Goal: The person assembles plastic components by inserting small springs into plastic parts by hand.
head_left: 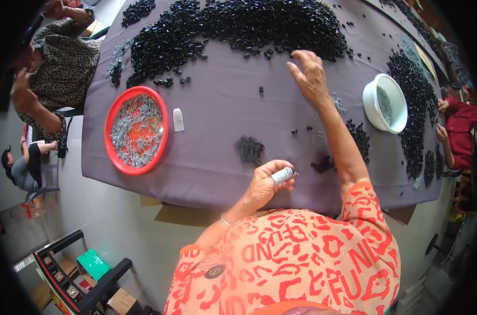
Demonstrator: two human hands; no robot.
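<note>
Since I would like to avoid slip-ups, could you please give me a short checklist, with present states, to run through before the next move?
1. Right hand open at the near edge of the black pile: ok.
2. Pale cylinder at the left hand gripped, not worn: cannot tell.
3. Red tray stocked with grey pieces: ok.
4. White bowl upright on the table: ok.
5. Loose black pieces gathered in: not ok, several lie scattered.
</note>
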